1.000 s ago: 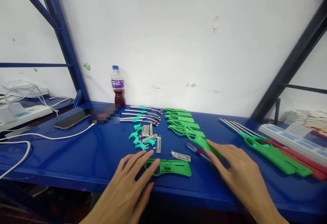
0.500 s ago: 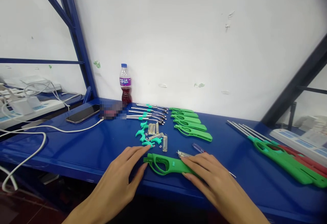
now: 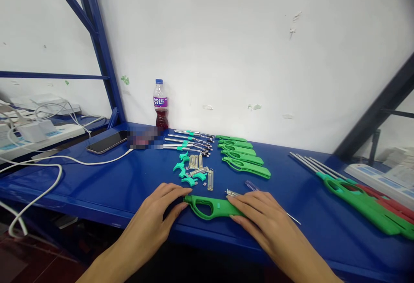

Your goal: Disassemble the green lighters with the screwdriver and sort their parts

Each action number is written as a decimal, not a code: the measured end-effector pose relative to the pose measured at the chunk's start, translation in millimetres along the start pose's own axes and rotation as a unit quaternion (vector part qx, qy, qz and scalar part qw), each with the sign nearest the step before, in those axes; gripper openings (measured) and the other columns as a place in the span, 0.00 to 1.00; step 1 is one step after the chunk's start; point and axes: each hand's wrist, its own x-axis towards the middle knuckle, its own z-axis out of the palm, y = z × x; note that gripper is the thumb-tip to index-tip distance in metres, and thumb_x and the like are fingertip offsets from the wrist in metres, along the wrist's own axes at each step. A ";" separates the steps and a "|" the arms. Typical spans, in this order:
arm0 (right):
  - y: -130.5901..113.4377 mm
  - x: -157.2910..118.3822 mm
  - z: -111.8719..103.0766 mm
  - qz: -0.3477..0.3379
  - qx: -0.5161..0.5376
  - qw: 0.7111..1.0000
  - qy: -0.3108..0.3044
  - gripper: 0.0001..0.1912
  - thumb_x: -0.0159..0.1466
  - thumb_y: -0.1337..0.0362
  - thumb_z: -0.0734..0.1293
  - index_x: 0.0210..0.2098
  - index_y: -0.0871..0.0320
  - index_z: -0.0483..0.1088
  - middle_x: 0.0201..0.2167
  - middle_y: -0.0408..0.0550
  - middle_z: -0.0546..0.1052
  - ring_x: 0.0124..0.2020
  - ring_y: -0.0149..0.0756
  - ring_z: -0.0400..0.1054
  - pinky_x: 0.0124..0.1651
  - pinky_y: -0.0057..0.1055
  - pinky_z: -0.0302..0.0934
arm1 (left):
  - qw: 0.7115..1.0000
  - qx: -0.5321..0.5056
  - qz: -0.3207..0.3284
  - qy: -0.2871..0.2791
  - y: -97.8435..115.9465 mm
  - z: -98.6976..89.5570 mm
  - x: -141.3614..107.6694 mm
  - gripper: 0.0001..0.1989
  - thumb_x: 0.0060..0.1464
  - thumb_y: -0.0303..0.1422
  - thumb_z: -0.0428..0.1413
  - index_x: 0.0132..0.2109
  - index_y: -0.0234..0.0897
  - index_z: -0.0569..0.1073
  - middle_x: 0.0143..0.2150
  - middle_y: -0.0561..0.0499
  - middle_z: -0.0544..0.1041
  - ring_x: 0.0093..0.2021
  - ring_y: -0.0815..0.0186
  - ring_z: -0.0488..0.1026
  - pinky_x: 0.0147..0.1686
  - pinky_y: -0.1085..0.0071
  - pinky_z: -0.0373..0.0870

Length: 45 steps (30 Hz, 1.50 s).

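Note:
A green lighter casing (image 3: 223, 207) lies across the front of the blue table, its looped end to the left. My left hand (image 3: 163, 209) pinches its narrow left tip between thumb and fingers. Around the wide right end, my right hand (image 3: 260, 214) is closed, hiding that end. Just behind the casing lies a clear lighter fuel tank (image 3: 233, 193), partly covered by my right hand. Beyond it stands out another clear tank (image 3: 210, 180), near several teal triggers (image 3: 189, 181). A screwdriver with a clear purple handle (image 3: 251, 185) lies partly hidden behind my right hand.
Several metal lighter rods (image 3: 181, 139) and green casings (image 3: 247, 169) lie at the back. Assembled long lighters (image 3: 362, 205), green and red, rest at right beside a power strip (image 3: 381, 184). A bottle (image 3: 161, 106), a phone (image 3: 108, 141) and a white cable (image 3: 84, 162) are at left.
My left fingers have closed over the casing's left tip, which showed more before. The view has shifted slightly; my right hand keeps its hold.

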 end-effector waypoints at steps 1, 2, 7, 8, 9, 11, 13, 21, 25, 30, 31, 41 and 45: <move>-0.4 0.2 0.1 0.001 0.000 1.000 0.000 0.19 0.78 0.56 0.61 0.66 0.46 0.70 0.58 0.46 0.81 0.57 0.47 0.76 0.64 0.57 0.69 | 1.000 -0.002 -0.003 0.000 0.4 -0.4 0.2 0.14 0.72 0.39 0.54 0.59 0.53 0.79 0.52 0.51 0.82 0.51 0.58 0.80 0.51 0.61 0.81; -0.7 0.2 0.2 0.003 0.001 1.000 0.000 0.19 0.78 0.56 0.61 0.66 0.46 0.70 0.58 0.46 0.81 0.57 0.47 0.76 0.64 0.57 0.69 | 1.000 -0.003 -0.004 -0.001 0.8 -0.8 0.5 0.14 0.72 0.39 0.54 0.58 0.53 0.79 0.51 0.51 0.82 0.50 0.58 0.80 0.50 0.61 0.81; -0.7 0.3 1.0 0.007 0.010 1.000 -0.008 0.19 0.77 0.55 0.63 0.66 0.45 0.69 0.58 0.46 0.81 0.58 0.47 0.75 0.66 0.59 0.67 | 1.000 -0.004 0.003 -0.001 3.2 -2.9 2.4 0.13 0.71 0.38 0.53 0.55 0.51 0.81 0.48 0.50 0.83 0.47 0.57 0.80 0.47 0.61 0.82; -0.5 0.4 1.0 0.008 0.012 1.000 -0.011 0.19 0.77 0.55 0.63 0.66 0.45 0.69 0.58 0.45 0.81 0.58 0.47 0.75 0.67 0.59 0.66 | 1.000 -0.005 0.002 -0.003 3.5 -3.3 2.6 0.13 0.71 0.38 0.53 0.55 0.51 0.81 0.48 0.50 0.83 0.47 0.57 0.80 0.47 0.61 0.82; -0.4 0.5 0.9 0.009 0.014 1.000 -0.014 0.19 0.77 0.55 0.63 0.66 0.44 0.69 0.58 0.44 0.81 0.58 0.46 0.75 0.67 0.60 0.66 | 1.000 -0.006 0.001 -0.006 3.8 -3.6 2.6 0.12 0.71 0.38 0.54 0.54 0.51 0.81 0.48 0.51 0.83 0.48 0.58 0.80 0.47 0.61 0.82; -0.6 0.4 0.4 0.011 0.016 1.000 -0.019 0.19 0.77 0.55 0.63 0.66 0.44 0.69 0.59 0.43 0.81 0.58 0.46 0.75 0.68 0.61 0.66 | 1.000 -0.009 -0.003 -0.010 4.0 -4.1 2.4 0.12 0.71 0.37 0.54 0.53 0.52 0.81 0.48 0.52 0.83 0.48 0.58 0.80 0.48 0.62 0.81; -1.3 0.1 -0.6 0.015 0.016 1.000 -0.021 0.19 0.78 0.56 0.63 0.66 0.43 0.69 0.59 0.43 0.80 0.58 0.46 0.75 0.68 0.61 0.66 | 1.000 -0.013 -0.008 -0.014 3.7 -4.2 1.9 0.12 0.71 0.37 0.54 0.54 0.52 0.81 0.48 0.52 0.83 0.48 0.59 0.80 0.48 0.63 0.81; -3.8 0.7 -6.1 0.026 0.022 0.999 -0.032 0.19 0.78 0.57 0.62 0.67 0.42 0.68 0.59 0.41 0.81 0.57 0.45 0.74 0.67 0.60 0.66 | 1.000 -0.023 -0.008 -0.010 2.4 -3.5 1.1 0.12 0.71 0.38 0.55 0.53 0.54 0.82 0.47 0.53 0.82 0.47 0.60 0.80 0.48 0.64 0.80; -4.5 1.6 -5.9 0.020 0.013 1.000 -0.020 0.19 0.77 0.56 0.65 0.66 0.43 0.69 0.58 0.42 0.81 0.56 0.46 0.75 0.65 0.59 0.67 | 1.000 -0.023 -0.014 -0.014 3.3 -4.1 1.6 0.12 0.71 0.38 0.54 0.53 0.52 0.82 0.47 0.52 0.82 0.47 0.60 0.79 0.48 0.64 0.80; -5.7 1.2 -3.8 0.008 0.000 1.000 0.011 0.18 0.76 0.56 0.65 0.64 0.44 0.70 0.55 0.43 0.82 0.54 0.46 0.77 0.63 0.56 0.69 | 0.999 -0.032 -0.027 -0.028 2.7 -3.7 1.1 0.11 0.72 0.38 0.55 0.53 0.51 0.81 0.49 0.52 0.81 0.50 0.59 0.78 0.51 0.63 0.78; -5.9 1.1 -3.5 0.008 0.000 1.000 0.017 0.17 0.76 0.56 0.64 0.63 0.45 0.71 0.55 0.44 0.82 0.53 0.46 0.77 0.62 0.56 0.70 | 0.998 -0.034 -0.031 -0.032 2.3 -3.5 0.8 0.10 0.72 0.37 0.55 0.54 0.51 0.80 0.49 0.53 0.81 0.50 0.60 0.77 0.51 0.63 0.77; -5.1 1.8 -2.2 0.015 0.006 1.000 0.010 0.17 0.75 0.54 0.66 0.61 0.45 0.72 0.53 0.45 0.82 0.52 0.47 0.78 0.61 0.56 0.70 | 0.998 -0.042 -0.033 -0.037 0.0 -3.1 -1.7 0.12 0.72 0.35 0.55 0.57 0.53 0.77 0.51 0.55 0.79 0.52 0.61 0.75 0.54 0.63 0.74; -4.8 1.9 -2.6 0.025 0.017 1.000 0.003 0.17 0.75 0.54 0.66 0.62 0.43 0.71 0.54 0.43 0.82 0.53 0.46 0.77 0.63 0.58 0.68 | 0.997 -0.047 -0.035 -0.043 1.2 -4.2 -1.1 0.11 0.72 0.35 0.55 0.57 0.54 0.77 0.50 0.55 0.79 0.52 0.61 0.75 0.53 0.64 0.74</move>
